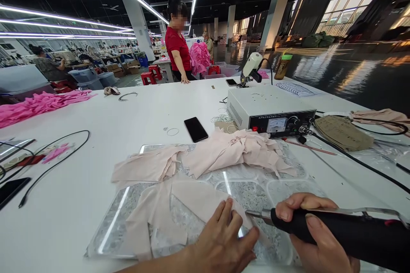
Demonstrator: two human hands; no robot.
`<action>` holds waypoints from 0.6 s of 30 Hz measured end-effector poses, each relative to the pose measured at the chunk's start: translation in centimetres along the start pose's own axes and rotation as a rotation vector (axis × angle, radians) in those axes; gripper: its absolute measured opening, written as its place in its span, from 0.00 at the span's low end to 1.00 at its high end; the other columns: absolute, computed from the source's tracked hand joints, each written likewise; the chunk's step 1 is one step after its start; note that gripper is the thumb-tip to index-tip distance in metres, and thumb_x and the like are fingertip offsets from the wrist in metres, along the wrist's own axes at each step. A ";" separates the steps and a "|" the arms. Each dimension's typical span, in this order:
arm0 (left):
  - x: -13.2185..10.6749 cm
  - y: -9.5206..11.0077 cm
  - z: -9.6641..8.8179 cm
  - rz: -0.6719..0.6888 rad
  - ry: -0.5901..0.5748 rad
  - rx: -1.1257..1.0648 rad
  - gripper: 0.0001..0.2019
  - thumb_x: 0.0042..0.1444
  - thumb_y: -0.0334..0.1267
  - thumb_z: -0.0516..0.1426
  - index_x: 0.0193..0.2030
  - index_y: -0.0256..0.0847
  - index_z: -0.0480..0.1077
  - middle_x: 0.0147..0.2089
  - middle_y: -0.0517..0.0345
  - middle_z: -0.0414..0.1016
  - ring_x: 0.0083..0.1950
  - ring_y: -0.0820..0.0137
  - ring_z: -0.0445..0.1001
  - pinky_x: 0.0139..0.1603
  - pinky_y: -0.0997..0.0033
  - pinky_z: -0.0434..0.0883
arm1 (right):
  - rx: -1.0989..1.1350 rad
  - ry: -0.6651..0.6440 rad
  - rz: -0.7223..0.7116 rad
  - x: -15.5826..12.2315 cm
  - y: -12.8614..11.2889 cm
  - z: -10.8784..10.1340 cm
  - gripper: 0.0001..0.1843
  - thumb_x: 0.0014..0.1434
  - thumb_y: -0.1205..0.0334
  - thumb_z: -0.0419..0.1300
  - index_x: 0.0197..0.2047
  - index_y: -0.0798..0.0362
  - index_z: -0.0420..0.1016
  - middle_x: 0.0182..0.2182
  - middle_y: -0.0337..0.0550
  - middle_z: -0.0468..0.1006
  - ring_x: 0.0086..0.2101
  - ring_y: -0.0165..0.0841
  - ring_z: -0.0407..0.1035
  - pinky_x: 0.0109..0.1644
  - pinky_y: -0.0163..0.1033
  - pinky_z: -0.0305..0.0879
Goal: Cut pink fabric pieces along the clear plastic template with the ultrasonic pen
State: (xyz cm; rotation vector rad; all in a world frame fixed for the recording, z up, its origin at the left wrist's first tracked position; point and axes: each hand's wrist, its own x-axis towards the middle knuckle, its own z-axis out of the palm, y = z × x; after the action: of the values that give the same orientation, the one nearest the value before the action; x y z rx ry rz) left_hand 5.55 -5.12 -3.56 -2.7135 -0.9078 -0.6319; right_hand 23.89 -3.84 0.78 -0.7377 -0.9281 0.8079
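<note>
Two hands: both low at the near edge of the worktop (128, 115).
Left hand (224, 239): fingers spread flat, pressing a pale pink fabric piece (195, 198) onto the glass plate (109, 226).
Right hand (317, 230): grip wrapped tight round the black-handled cutting tool (346, 232), tip beside the left fingertips.
Behind: fabric pile (237, 149), phone (195, 129), control box (272, 113).
Far side: a person in red (177, 49) stands.

Bare forearms, no sleeves, unpainted nails

One head-worn camera looks forward and slightly down across the white surface (128, 119). It sits close above the surface's near edge, facing the factory hall beyond.
</note>
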 end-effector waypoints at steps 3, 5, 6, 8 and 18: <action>-0.1 0.1 0.1 -0.001 0.018 0.002 0.25 0.57 0.51 0.60 0.57 0.40 0.64 0.44 0.46 0.69 0.54 0.47 0.72 0.53 0.47 0.71 | 0.052 0.026 0.003 0.2 0.0 0.5 0.03 0.53 0.66 0.59 0.31 0.52 0.68 0.27 0.38 0.69 0.21 0.29 0.67 0.25 0.40 0.71; -0.2 0.1 0.1 -0.006 0.021 0.004 0.25 0.57 0.51 0.60 0.57 0.41 0.64 0.44 0.46 0.69 0.53 0.48 0.72 0.54 0.47 0.71 | 0.062 0.027 -0.002 0.4 0.0 0.8 0.04 0.52 0.64 0.60 0.31 0.52 0.68 0.26 0.38 0.69 0.21 0.30 0.67 0.25 0.41 0.71; -0.2 0.2 0.1 -0.008 0.019 0.004 0.25 0.57 0.51 0.60 0.57 0.41 0.64 0.44 0.46 0.69 0.54 0.48 0.72 0.55 0.47 0.71 | 0.059 0.028 -0.002 0.5 0.0 1.0 0.04 0.52 0.64 0.61 0.31 0.52 0.68 0.27 0.38 0.69 0.21 0.30 0.67 0.25 0.41 0.70; -0.2 0.2 0.2 -0.008 0.013 0.004 0.26 0.57 0.51 0.60 0.57 0.41 0.63 0.45 0.46 0.69 0.54 0.48 0.72 0.55 0.47 0.70 | 0.046 0.034 0.000 0.5 0.2 1.1 0.04 0.52 0.63 0.61 0.30 0.53 0.68 0.27 0.38 0.69 0.21 0.30 0.67 0.25 0.41 0.70; -0.2 0.0 0.5 0.001 0.018 0.009 0.24 0.58 0.52 0.58 0.56 0.41 0.63 0.45 0.46 0.69 0.53 0.48 0.73 0.53 0.47 0.71 | 0.015 0.003 0.004 0.4 0.8 1.2 0.03 0.54 0.64 0.60 0.31 0.52 0.68 0.28 0.38 0.69 0.23 0.30 0.68 0.28 0.40 0.71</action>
State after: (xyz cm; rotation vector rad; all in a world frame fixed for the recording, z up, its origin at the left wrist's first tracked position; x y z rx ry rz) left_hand 5.58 -5.09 -4.11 -2.6952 -0.9031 -0.6496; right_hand 22.78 -2.84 0.76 -0.7275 -0.9167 0.8164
